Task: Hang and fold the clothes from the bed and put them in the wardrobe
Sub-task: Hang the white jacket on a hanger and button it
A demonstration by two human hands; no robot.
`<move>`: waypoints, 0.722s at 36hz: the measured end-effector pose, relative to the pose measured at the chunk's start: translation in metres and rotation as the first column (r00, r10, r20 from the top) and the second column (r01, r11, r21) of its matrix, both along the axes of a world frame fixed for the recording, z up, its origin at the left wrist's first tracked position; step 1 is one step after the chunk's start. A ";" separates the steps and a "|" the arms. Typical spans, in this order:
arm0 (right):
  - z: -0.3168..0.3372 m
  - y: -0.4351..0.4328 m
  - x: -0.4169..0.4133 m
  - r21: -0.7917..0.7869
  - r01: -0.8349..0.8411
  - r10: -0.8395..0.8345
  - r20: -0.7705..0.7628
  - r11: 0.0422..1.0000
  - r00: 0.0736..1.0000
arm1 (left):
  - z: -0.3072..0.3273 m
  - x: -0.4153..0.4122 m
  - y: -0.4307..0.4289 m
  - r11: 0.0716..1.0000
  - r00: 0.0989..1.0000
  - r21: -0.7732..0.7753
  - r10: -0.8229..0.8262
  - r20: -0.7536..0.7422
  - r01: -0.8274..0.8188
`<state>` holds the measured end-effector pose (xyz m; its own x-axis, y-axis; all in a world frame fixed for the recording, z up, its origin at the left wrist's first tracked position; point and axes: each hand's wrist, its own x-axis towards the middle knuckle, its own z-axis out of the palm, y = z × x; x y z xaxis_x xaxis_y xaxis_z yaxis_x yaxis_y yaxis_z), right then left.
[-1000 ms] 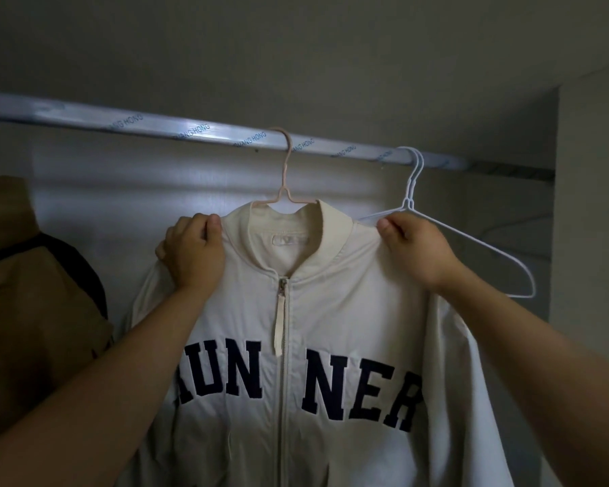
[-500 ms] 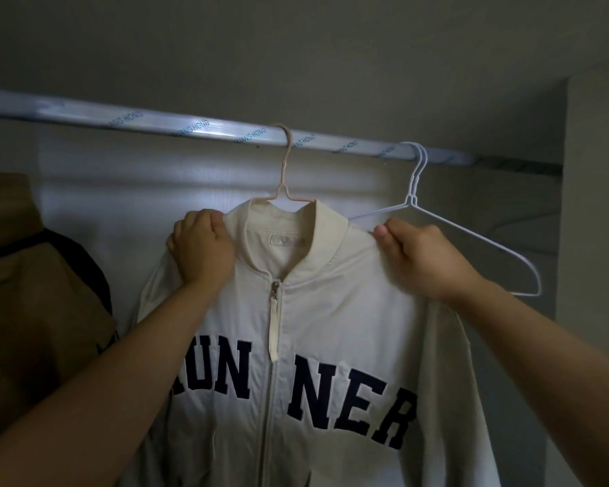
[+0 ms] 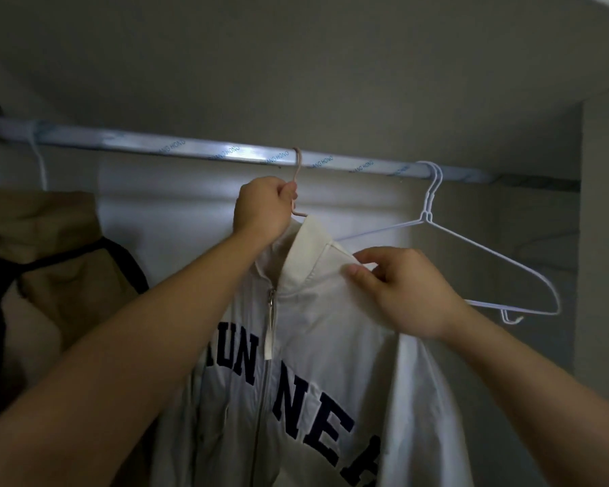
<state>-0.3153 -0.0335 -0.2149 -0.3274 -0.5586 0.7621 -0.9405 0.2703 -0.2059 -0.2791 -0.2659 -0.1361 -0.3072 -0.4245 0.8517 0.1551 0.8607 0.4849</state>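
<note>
The left hand (image 3: 261, 209) grips the pink hanger (image 3: 297, 166) by its neck, hook over the rail (image 3: 190, 151) just above, while the right hand (image 3: 401, 293) pinches shoulder cloth of the cream jacket (image 3: 331, 346) hanging below both. Best to steady the hook and draw that shoulder square, clear of the white hangers (image 3: 489, 254) beyond the right hand.

One rail (image 3: 197, 152) crosses the upper frame. Going by the hooks on it, there are four hangers. One is a pink hanger (image 3: 297, 163) at centre. Two are white hangers (image 3: 489, 254) together at right, their twin hooks side by side. The fourth shows only as a white hook (image 3: 39, 163) at upper left, its body hidden. There are two garments: one cream jacket (image 3: 331, 346) at lower centre and one tan garment (image 3: 67, 275) at left. There are two grips: the left grip (image 3: 264, 209) at centre and the right grip (image 3: 401, 290) right of centre.
</note>
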 end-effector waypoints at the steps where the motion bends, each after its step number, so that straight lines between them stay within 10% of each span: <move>1: 0.000 -0.006 0.006 -0.017 -0.002 0.002 0.016 1.000 1.000 | 0.001 0.005 -0.002 1.000 1.000 0.014 0.020 0.008 -0.020; 14: 0.013 -0.118 0.125 -0.042 -0.116 0.118 0.047 0.992 0.992 | 0.007 0.121 -0.067 0.955 0.994 0.282 0.103 -0.024 -0.093; 22: -0.001 -0.133 0.151 0.000 -0.155 0.154 0.120 0.988 0.981 | 0.006 0.134 -0.065 0.911 0.926 0.169 0.375 0.038 -0.375; 26: 0.009 -0.103 0.128 -0.022 -0.050 0.053 0.182 0.999 0.982 | 0.015 0.121 -0.022 0.889 0.885 -0.091 0.429 -0.183 -0.450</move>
